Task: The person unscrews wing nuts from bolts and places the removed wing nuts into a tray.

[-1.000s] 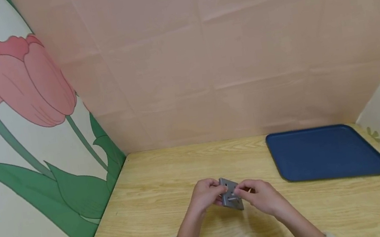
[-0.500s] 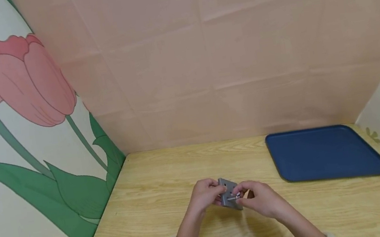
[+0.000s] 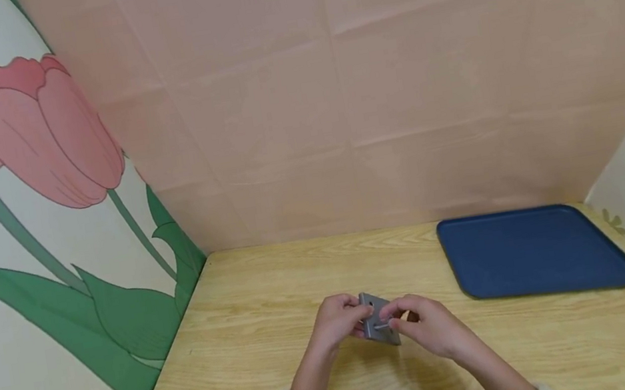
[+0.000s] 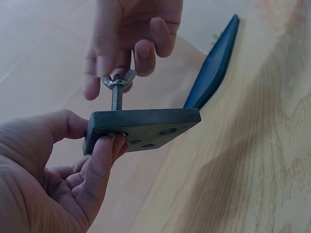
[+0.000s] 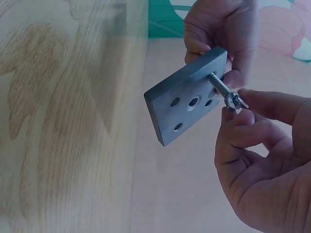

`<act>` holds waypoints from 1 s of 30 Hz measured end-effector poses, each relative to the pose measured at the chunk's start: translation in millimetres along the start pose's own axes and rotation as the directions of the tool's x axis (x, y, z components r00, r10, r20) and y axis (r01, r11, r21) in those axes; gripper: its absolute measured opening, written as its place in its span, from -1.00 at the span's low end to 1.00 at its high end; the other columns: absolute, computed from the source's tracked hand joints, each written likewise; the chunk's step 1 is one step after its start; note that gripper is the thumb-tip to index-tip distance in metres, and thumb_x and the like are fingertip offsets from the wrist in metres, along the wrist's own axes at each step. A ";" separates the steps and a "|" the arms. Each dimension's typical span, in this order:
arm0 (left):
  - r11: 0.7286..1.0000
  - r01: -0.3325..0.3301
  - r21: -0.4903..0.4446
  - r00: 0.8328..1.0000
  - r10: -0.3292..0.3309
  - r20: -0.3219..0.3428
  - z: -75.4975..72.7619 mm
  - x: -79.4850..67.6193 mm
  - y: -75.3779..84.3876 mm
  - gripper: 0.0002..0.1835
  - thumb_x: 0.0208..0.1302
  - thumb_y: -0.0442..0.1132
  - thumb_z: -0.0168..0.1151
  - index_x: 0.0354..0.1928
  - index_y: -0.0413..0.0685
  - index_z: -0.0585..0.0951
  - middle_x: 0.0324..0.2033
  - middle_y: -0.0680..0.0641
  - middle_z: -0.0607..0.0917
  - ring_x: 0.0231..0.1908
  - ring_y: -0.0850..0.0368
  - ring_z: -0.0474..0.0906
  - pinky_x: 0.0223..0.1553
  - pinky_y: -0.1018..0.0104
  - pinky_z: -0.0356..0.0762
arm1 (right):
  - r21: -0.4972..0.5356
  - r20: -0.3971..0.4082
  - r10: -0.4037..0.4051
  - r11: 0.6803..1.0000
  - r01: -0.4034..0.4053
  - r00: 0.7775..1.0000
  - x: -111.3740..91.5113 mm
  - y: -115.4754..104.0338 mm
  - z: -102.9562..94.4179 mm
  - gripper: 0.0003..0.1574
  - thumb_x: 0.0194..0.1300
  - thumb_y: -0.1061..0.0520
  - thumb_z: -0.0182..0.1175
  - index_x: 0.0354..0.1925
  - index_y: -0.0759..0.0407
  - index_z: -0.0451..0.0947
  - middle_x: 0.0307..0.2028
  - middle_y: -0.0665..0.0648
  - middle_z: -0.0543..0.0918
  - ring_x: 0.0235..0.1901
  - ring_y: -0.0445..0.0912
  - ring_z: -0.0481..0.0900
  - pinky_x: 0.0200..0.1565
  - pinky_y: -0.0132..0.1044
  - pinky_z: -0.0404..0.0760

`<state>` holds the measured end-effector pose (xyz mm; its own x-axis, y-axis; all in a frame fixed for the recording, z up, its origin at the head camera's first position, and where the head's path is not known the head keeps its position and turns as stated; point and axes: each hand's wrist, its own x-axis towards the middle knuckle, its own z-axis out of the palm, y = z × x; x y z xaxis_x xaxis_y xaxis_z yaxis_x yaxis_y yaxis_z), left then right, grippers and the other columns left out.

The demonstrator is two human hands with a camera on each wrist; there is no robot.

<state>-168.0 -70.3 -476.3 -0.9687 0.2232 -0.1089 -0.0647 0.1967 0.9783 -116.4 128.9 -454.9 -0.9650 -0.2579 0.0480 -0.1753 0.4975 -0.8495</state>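
Observation:
My left hand [image 3: 340, 319] pinches a grey metal plate [image 3: 378, 306] with several holes, held up above the table. Through one hole runs a threaded bolt [image 4: 117, 97], standing out square from the plate's face. A finger of the left hand presses below the plate at the bolt's other end, whose head is mostly hidden. Near the bolt's free end sits a silver wing nut [image 5: 234, 101], well apart from the plate. The thumb and forefinger of my right hand [image 3: 428, 322] are at this wing nut, pinching it in the right wrist view.
A dark blue tray [image 3: 539, 252] lies at the back right of the wooden table [image 3: 245, 313]. Behind the table hangs a plain pinkish sheet [image 3: 337, 117]. A tulip-printed panel [image 3: 55, 260] stands on the left.
The right thumb and forefinger spread apart at the wing nut half a second ago, and now they are closer together on it. The left hand and plate have barely moved.

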 end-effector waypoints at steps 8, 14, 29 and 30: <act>1.000 -0.008 -0.001 1.000 0.008 0.001 0.1 -0.7 1.7 -0.81 0.14 -0.30 0.41 -0.28 -0.29 0.66 -0.48 -0.10 0.74 -0.56 0.14 0.65 -0.53 0.26 0.71 | 0.024 -0.070 0.114 0.993 -0.112 0.991 3.2 0.3 1.8 -0.75 0.47 -0.04 0.20 -0.05 0.02 0.71 -0.31 0.00 0.67 -0.34 -0.10 0.48 -0.37 -0.26 0.51; 1.000 -0.015 0.003 1.000 0.015 0.005 -0.7 -1.9 1.7 -0.82 0.13 -0.30 0.41 -0.30 -0.29 0.66 -0.48 -0.10 0.73 -0.57 0.14 0.63 -0.53 0.26 0.71 | 0.021 -0.035 0.158 0.987 -0.158 0.987 2.6 0.6 2.8 -0.75 0.45 -0.06 0.21 -0.09 0.02 0.72 -0.30 0.03 0.67 -0.33 -0.08 0.45 -0.38 -0.25 0.46; 1.000 -0.003 -0.001 1.000 0.003 -0.004 -0.6 -0.7 1.1 -0.82 0.12 -0.30 0.41 -0.30 -0.29 0.66 -0.47 -0.11 0.74 -0.57 0.14 0.64 -0.52 0.25 0.71 | -0.027 0.030 0.065 0.998 -0.065 0.997 0.0 1.9 -0.7 -0.69 0.40 -0.06 0.28 -0.06 0.11 0.71 -0.21 0.01 0.68 -0.35 -0.10 0.50 -0.41 -0.26 0.51; 1.000 -0.003 -0.001 1.000 0.003 -0.003 -0.5 -0.3 0.9 -0.82 0.12 -0.30 0.41 -0.31 -0.29 0.66 -0.47 -0.10 0.74 -0.57 0.14 0.65 -0.52 0.24 0.71 | -0.024 0.034 0.060 0.998 -0.059 0.998 -0.2 1.9 -0.9 -0.70 0.39 -0.05 0.29 -0.06 0.11 0.71 -0.21 0.01 0.67 -0.36 -0.10 0.50 -0.42 -0.27 0.50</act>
<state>-167.8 -70.7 -475.3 -0.9697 0.2205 -0.1052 -0.0618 0.1955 0.9787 -116.7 130.7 -456.0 -0.9665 -0.2559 -0.0205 -0.1229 0.5312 -0.8383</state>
